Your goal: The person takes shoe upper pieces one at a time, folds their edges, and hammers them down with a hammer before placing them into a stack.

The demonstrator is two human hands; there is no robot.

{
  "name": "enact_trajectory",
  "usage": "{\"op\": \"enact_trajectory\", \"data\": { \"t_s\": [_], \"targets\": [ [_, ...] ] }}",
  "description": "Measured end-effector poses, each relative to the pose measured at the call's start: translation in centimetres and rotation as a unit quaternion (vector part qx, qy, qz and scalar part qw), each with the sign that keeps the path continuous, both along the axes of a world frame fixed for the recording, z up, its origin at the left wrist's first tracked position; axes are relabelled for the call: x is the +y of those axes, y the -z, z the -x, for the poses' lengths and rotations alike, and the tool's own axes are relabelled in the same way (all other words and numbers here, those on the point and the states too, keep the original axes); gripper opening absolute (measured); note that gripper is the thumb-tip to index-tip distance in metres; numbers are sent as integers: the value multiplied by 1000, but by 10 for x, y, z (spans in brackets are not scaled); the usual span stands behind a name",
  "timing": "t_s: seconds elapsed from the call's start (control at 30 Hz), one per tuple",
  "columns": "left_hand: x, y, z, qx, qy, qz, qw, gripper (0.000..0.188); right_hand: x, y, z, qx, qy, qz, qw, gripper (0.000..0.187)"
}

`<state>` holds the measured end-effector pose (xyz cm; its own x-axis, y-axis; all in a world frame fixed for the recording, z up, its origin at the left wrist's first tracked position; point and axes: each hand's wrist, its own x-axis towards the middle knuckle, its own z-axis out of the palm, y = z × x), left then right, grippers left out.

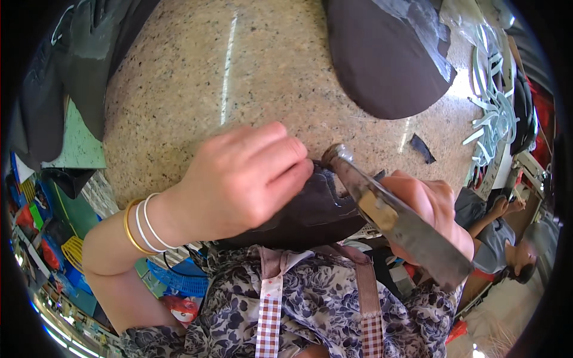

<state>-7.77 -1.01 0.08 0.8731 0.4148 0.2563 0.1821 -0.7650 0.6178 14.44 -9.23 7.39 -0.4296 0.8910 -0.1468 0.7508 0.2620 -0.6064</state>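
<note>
My left hand point(239, 176) is closed, its fingers pinching the upper edge of a dark brown leather-like piece point(298, 218). That piece lies at the near edge of the speckled stone tabletop point(173, 95), with stitching and a paler patch near its upper rim. In my right hand point(430, 200) is a hammer point(418, 238) with a long metal head; the end of its wooden handle shows in the head. The round striking face is over the piece's edge, just right of my left fingertips. Whether it touches cannot be told. Most of the handle is hidden by the head and my hand.
A large rounded dark brown piece point(382, 71) lies at the far right, with a small dark scrap point(422, 148) nearer. Pale blue strips point(495, 119) bunch at the right edge. Dark pieces point(83, 77) are stacked left. Another person point(492, 244) is off to the right.
</note>
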Motion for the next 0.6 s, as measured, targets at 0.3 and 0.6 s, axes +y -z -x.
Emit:
{"op": "enact_trajectory", "data": {
  "t_s": [0.3,0.6],
  "targets": [
    [-13,3,9,-59,-87,-52,993,25,13,1,3,-70,-120,-36,990,25],
    [-25,4,13,-60,-149,-57,985,24,19,-6,15,-40,-11,50,998,18]
  ]
}}
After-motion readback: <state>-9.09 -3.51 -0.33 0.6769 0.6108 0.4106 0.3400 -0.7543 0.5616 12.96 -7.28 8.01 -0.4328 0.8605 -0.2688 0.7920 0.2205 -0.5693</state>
